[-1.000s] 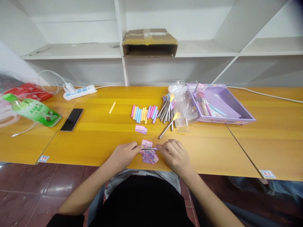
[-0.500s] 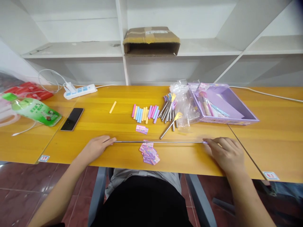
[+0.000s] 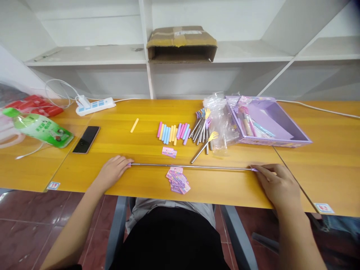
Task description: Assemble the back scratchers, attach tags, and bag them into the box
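A long, thin telescopic back scratcher [image 3: 191, 166] is stretched out across the table between my two hands. My left hand [image 3: 114, 172] is closed on its left end, where a bit of purple shows. The fingers of my right hand [image 3: 277, 183] pinch the purple tip at the other end. Beneath the rod lies a pile of pink and purple cards [image 3: 178, 182]. Beyond it sits a smaller stack of cards [image 3: 169, 152]. A shortened back scratcher with a yellow hand-shaped head [image 3: 200, 152] rests beside a bunch of similar back scratchers [image 3: 199, 129].
Coloured tubes [image 3: 168, 134] lie in a row, with one yellow tube [image 3: 134, 125] apart. At right are clear plastic bags [image 3: 221, 123] and a purple box [image 3: 292, 127]. A phone [image 3: 86, 140], green bottle [image 3: 42, 129] and power strip [image 3: 97, 106] lie left. A cardboard box [image 3: 181, 43] stands on the shelf.
My hands have moved farther apart, the right one to the right and the left one slightly left. The rod between them has become longer.
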Motion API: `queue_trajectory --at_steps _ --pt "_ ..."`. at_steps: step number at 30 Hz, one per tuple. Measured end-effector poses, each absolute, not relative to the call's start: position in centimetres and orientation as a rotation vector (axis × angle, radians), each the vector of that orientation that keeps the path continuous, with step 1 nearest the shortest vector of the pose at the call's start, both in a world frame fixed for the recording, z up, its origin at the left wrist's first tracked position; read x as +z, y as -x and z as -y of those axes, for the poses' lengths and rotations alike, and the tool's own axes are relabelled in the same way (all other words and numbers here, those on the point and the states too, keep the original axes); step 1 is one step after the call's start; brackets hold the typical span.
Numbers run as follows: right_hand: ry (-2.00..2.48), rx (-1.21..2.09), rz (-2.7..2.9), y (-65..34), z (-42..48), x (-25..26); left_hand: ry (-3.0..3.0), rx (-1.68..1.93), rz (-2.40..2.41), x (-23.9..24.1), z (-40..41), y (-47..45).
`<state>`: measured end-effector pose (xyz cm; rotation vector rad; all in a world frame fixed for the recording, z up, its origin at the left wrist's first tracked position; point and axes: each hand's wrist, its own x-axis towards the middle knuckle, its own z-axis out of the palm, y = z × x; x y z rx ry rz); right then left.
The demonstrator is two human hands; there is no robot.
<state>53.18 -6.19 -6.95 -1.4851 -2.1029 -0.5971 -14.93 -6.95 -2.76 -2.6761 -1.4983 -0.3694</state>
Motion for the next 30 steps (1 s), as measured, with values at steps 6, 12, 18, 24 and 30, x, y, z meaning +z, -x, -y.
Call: queue_trajectory --at_steps 6,12,18,24,30 --pt "1.517 -0.512 2.038 -53.7 6.1 -7.1 2.669 -0.457 1.599 -2.8 7.1 14.7" --pt "1.596 -0.377 2.008 -54.1 5.9 -7.4 2.666 -0.503 1.564 -2.8 7.0 14.6" --pt "1.544 -0.611 2.013 -52.5 6.8 -7.1 2.685 -0.55 1.403 -2.3 7.6 14.7" --pt "1.34 -0.731 2.069 -48.8 7.4 -5.8 2.772 -0.588 1.154 -1.7 8.5 11.5" --pt "1.163 -0.641 2.148 -42.4 7.4 -3.6 2.719 -0.607 1.068 -1.0 8.5 6.4"
